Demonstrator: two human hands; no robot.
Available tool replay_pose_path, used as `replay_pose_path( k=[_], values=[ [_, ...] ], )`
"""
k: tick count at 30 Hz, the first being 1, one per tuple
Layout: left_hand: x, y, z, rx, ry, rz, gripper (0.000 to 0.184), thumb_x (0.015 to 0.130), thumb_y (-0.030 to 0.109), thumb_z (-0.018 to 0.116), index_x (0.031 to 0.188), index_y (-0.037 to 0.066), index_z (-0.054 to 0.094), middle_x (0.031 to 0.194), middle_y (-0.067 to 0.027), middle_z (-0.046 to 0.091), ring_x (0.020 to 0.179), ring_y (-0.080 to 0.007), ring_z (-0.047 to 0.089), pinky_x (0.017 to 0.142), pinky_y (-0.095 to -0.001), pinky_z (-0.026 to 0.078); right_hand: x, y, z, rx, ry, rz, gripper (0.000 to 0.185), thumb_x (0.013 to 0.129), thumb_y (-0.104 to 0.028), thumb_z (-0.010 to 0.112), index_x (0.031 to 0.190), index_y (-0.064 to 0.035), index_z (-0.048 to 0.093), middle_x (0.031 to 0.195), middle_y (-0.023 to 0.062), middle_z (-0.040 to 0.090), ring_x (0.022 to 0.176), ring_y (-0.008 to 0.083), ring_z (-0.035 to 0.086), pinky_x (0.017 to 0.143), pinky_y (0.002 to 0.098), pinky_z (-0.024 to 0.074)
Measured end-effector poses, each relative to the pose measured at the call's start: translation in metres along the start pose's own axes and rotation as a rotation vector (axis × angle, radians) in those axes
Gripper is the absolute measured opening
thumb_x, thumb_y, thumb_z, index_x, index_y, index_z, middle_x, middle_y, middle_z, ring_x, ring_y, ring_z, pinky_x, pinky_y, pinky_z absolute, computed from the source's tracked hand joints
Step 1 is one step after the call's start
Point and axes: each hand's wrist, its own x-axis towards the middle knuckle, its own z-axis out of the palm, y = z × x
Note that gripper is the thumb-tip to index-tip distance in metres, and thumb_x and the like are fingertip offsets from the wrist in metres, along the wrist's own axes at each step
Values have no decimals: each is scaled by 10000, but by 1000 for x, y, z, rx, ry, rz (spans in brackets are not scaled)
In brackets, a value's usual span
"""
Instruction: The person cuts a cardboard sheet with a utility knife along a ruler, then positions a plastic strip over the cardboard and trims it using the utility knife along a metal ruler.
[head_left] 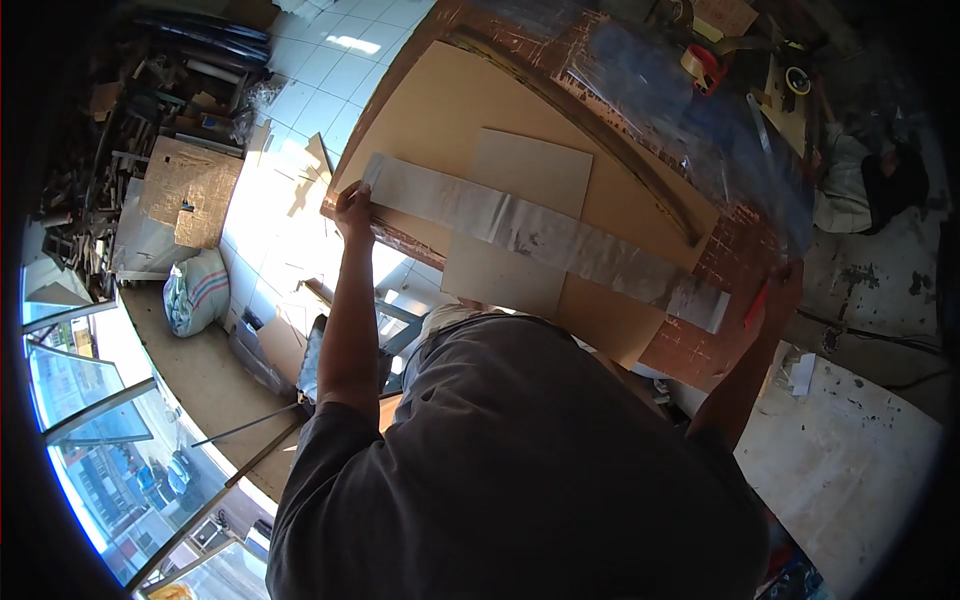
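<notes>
Grasps the left end of the grey strip (450,198) in the fingers of the left hand (353,210), laid slantwise over the pale sheet (540,168) and tan board (430,105) on the bench (740,255). Has the right hand (787,283) near the strip's other end, just beside a red tool (756,304); cannot tell the grip of those dim fingers.

Shirt's (520,440) a dark charcoal grey, pretty much black over toward the right side. Looks kinda loose, with soft wrinkles bunching up near the left sleeve (335,450). Short sleeves, btw, so it's bare arms (350,320) from there down.
</notes>
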Motion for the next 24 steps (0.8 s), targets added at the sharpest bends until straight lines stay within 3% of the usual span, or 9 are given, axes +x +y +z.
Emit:
replay_pose_path(
  k=[1,3,7,9,12,14,16,22,24],
  values=[
    [0,1,0,9,11,-1,294,887,144,741,1128,2,651,971,-92,705,828,-133,626,743,-271,499,2,-13,-10,-5,-2,0,301,915,-67,573,1206,9,565,847,76,606,747,188,580,693,304,498],
    [-1,1,-2,18,24,-1,298,888,155,740,1127,1,650,970,-96,706,828,-136,628,738,-275,499,9,-75,-45,703,-88,374,295,955,-69,585,1241,-1,552,971,140,679,825,236,657,743,376,517],
    [-12,8,4,150,46,86,270,890,174,728,1099,13,670,943,-94,709,822,-144,635,722,-278,499,4,-177,-65,1074,-71,443,264,1004,-95,546,1252,-5,543,1034,142,684,940,235,684,816,348,531],
    [-15,13,7,456,87,304,245,876,194,732,1052,27,699,926,-96,710,820,-143,639,737,-288,502,-4,-221,-63,1316,-272,491,290,1009,-135,559,1268,-5,545,1078,155,679,1008,252,677,863,355,553],
    [-10,18,5,596,88,325,271,851,236,737,1030,33,717,922,-125,710,835,-210,667,766,-341,515,-25,-263,-33,1491,-498,595,329,1000,-144,591,1281,16,530,1108,161,666,1084,261,658,957,376,525],
    [0,12,0,742,103,416,291,835,255,735,1026,36,725,935,-145,698,881,-290,670,797,-398,518,-46,-282,2,1551,-570,614,363,997,-160,609,1305,12,525,1161,156,647,1151,260,627,934,375,542],
    [-4,24,3,756,103,434,288,832,252,735,1024,38,727,934,-145,692,887,-293,665,801,-399,515,-72,-290,47,1561,-606,620,376,998,-167,615,1326,-8,523,1235,124,610,1175,230,611,901,343,558],
    [9,24,11,778,59,629,145,854,174,711,942,59,710,853,-105,695,859,-305,635,790,-424,493,-155,-329,156,1644,-508,885,355,1002,-164,616,1323,-28,550,1256,77,604,1144,163,606,930,320,566],
    [22,12,11,713,36,554,143,854,174,711,941,61,711,851,-104,696,862,-308,636,792,-429,493,-165,-353,167,1655,-440,914,367,987,-195,645,1296,-14,563,1290,85,567,1147,185,591,935,320,567]
  ],
)
